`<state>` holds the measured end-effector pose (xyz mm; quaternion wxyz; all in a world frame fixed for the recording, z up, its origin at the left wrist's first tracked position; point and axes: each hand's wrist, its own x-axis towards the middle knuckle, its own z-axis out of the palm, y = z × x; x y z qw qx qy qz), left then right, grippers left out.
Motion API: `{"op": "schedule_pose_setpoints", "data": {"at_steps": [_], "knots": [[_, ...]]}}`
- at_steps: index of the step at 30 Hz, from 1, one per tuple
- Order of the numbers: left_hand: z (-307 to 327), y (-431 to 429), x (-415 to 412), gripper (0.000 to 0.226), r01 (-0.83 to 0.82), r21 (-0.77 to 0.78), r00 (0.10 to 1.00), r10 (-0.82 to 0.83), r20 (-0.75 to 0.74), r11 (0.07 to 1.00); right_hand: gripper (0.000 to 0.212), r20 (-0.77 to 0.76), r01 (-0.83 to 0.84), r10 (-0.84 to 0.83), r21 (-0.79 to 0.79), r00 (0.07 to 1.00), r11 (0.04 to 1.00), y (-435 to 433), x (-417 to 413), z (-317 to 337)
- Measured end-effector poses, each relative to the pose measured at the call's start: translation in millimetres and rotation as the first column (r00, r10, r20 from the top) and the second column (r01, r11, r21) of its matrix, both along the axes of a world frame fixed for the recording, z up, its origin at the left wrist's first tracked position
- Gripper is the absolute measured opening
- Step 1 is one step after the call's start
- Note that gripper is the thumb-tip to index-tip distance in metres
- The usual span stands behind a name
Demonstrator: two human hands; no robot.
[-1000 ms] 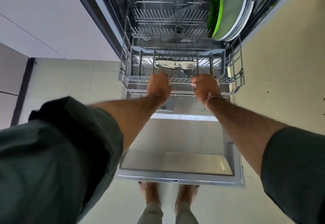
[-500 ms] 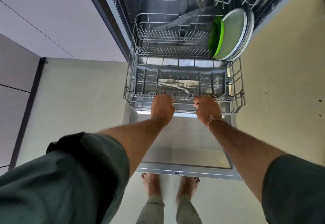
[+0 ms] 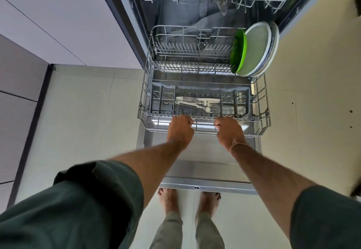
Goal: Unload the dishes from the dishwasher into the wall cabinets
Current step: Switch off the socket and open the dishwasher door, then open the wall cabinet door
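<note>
The wire lower rack (image 3: 145, 84), over the open dishwasher door (image 3: 205, 170), holds a green plate (image 3: 238, 53) and pale plates (image 3: 257, 49) upright at rear right, and a grey cutlery basket (image 3: 203, 88) with cutlery (image 3: 197, 102) in front.

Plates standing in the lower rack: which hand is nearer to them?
Right. The right hand grips the lower rack's front rail, with the plates beyond it to the right; the left hand grips the same rail farther left.

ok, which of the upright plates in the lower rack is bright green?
The leftmost plate, the smallest of the row. The larger plates standing to its right are pale grey and white.
</note>
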<state>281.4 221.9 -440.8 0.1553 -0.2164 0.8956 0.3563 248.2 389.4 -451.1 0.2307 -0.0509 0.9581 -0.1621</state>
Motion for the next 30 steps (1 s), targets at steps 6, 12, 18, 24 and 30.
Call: {"op": "schedule_pose_setpoints", "data": {"at_steps": [6, 12, 18, 24, 30], "knots": [[5, -2, 0, 0.024, 0.024, 0.006, 1.0, -0.024, 0.011, 1.0, 0.028, 0.008, 0.017, -0.016, -0.004, 1.0, 1.0, 0, 3, 0], [10, -1, 1, 0.027, 0.03, 0.012, 0.999, -0.03, 0.035, 0.999, 0.027, 0.021, 0.013, -0.013, -0.012, 1.0, 1.0, -1, 2, 3], [19, -5, -1, 0.03, 0.004, 0.027, 0.998, -0.006, 0.057, 1.0, 0.035, 0.051, -0.003, 0.004, -0.018, 0.999, 1.0, -1, 1, 7], [38, -8, -2, 0.036, 0.016, 0.057, 0.997, -0.02, 0.079, 0.998, 0.046, 0.071, -0.008, 0.011, -0.044, 0.997, 0.999, -12, -6, 27], [97, -14, -28, 0.042, 0.046, 0.055, 0.999, -0.046, 0.005, 0.997, 0.051, -0.043, -0.045, 0.042, -0.072, 0.998, 0.996, -36, -40, 87]]}}
